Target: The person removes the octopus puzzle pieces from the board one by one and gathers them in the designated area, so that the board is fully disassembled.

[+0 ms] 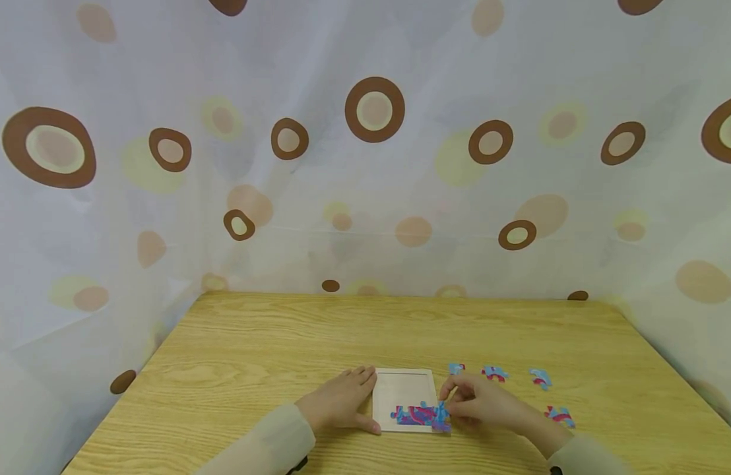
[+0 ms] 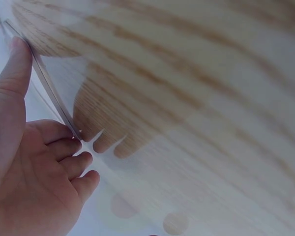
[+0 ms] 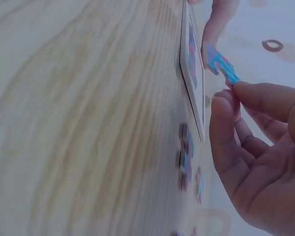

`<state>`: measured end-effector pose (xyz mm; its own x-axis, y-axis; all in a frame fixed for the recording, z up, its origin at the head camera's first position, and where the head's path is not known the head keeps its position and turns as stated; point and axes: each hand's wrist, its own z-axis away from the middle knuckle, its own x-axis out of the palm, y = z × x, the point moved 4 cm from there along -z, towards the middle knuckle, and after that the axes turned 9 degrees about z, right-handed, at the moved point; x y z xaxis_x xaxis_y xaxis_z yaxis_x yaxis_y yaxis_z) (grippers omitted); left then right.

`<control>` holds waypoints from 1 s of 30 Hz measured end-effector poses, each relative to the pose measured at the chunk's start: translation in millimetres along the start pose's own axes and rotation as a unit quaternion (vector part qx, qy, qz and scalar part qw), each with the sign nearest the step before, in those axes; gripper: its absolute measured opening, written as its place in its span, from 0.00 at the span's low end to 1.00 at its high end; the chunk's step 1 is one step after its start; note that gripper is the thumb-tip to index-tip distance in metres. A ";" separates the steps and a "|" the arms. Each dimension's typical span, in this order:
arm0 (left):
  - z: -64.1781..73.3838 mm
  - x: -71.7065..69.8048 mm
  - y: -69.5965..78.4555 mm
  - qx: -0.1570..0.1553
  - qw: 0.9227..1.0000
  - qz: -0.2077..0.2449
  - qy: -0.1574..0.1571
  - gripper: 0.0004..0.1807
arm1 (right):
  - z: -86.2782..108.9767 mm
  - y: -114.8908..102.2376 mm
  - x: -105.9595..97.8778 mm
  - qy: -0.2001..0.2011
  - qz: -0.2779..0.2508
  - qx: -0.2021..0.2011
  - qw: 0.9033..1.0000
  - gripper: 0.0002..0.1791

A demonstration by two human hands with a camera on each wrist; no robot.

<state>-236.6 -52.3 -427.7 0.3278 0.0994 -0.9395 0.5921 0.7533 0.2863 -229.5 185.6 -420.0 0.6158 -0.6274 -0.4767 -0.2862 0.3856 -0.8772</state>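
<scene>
A white square puzzle tray [image 1: 404,386] lies on the wooden table, with joined blue, pink and purple puzzle pieces [image 1: 414,415] along its near side. My left hand [image 1: 342,401] rests against the tray's left edge, fingers extended toward the far corner and thumb by the near one. In the left wrist view, that thumb and the fingertips touch the tray edge [image 2: 54,93]. Between thumb and index finger, my right hand [image 1: 487,402] pinches a blue and pink puzzle piece [image 3: 221,64] over the tray's near right corner. In the right wrist view this piece is tilted and raised above the tray.
Several loose puzzle pieces lie right of the tray: one [image 1: 456,368] near its far corner, others [image 1: 495,374] [image 1: 540,378] along the back, and a piece [image 1: 559,416] beside my right forearm. A patterned curtain [image 1: 365,198] surrounds the table [image 1: 253,343].
</scene>
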 end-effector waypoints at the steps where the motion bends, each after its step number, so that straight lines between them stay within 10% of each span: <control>1: 0.0 -0.2 0.0 -0.001 1.000 0.000 0.000 0.50 | 3.9 1.8 -1.6 -0.003 -0.003 0.002 1.000 0.05; 30: 4.6 -4.0 2.6 -0.013 1.000 0.019 -0.005 0.50 | 49.7 12.0 1.8 -0.100 -0.031 0.012 0.994 0.05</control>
<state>-233.0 -53.7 -422.3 0.3568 0.1218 -0.9262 0.5592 0.7663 0.3162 -195.4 222.7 -428.5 0.7661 -0.5043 -0.3985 -0.2275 0.3671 -0.9019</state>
